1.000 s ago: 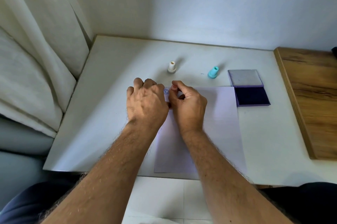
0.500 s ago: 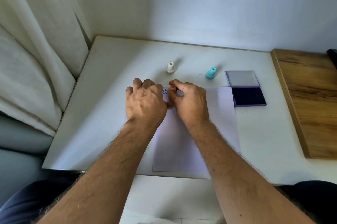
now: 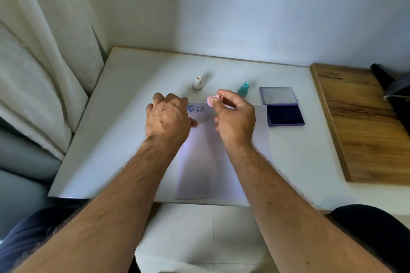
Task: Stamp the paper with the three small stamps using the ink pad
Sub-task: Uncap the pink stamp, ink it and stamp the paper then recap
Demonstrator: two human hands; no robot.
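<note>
A white sheet of paper [image 3: 206,161] lies on the white table [image 3: 124,130] and bears two blue round prints [image 3: 195,108] near its top left corner. My right hand [image 3: 235,121] pinches a small pink stamp [image 3: 212,100], lifted and tilted just right of the prints. My left hand [image 3: 166,117] rests knuckles up on the paper's left top edge, fingers curled, holding nothing I can see. A cream stamp [image 3: 197,83] and a teal stamp [image 3: 243,88] stand upright behind the paper. The open purple ink pad [image 3: 285,115] lies at the paper's right.
A wooden board [image 3: 363,121] lies at the table's right edge, with a dark object [image 3: 395,86] at its far corner. A pale curtain [image 3: 44,61] hangs at the left. The wall runs close behind the table. My dark-clad knees show below the table's front edge.
My right hand has lifted the pink stamp off the paper and moved right, uncovering a second blue print beside the first. My left hand has stayed on the paper.
</note>
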